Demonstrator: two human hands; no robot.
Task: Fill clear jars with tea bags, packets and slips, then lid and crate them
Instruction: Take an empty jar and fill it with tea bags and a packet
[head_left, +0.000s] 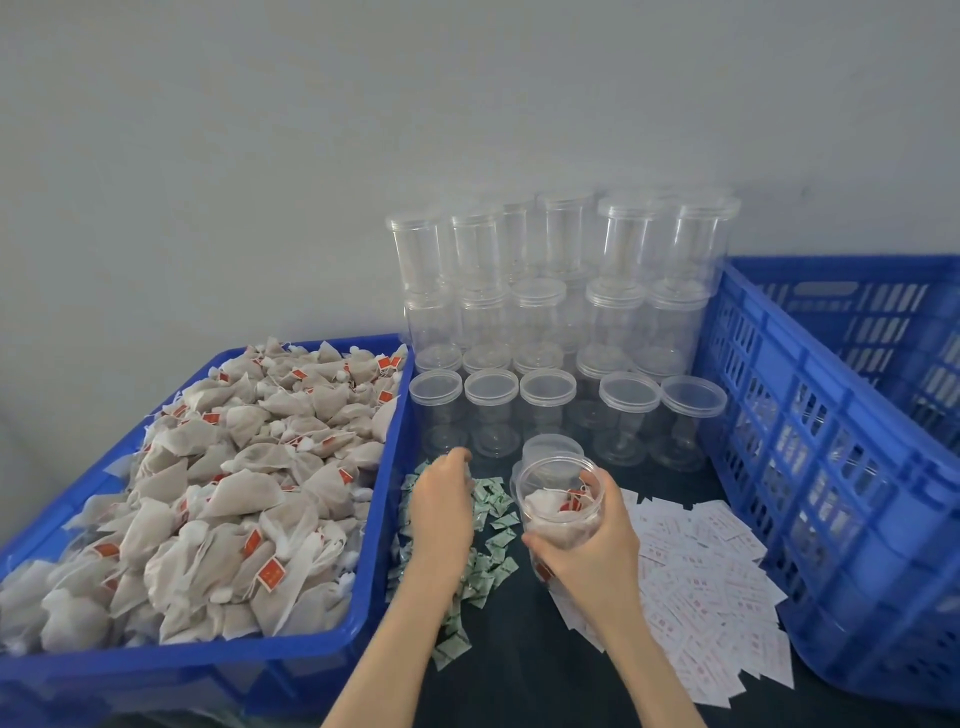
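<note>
Right hand (589, 551) clasps an open clear jar (563, 506) partly filled with tea bags above the dark tabletop (524, 670); left hand (441, 506), fingers curled, rests on green packets (493, 530). White slips (711, 577), lidded empty jars (561, 322) and blue crates (841, 467) crowd around.

1. The left side is closed off by the blue tray (332, 639), heaped with tea bags (218, 499) above its rim.
2. The right side is walled by a tall blue crate (810, 467), open at the top.
3. The back is blocked by stacked clear jars (545, 312) against the wall.
4. The strip of table (519, 649) between tray and crate is strewn with green packets (493, 519) and white slips (706, 571).
5. That strip is occupied by the left hand (441, 509) and by the right hand (597, 556) with the open jar (561, 499).
6. Bare table is left only nearest the person.
</note>
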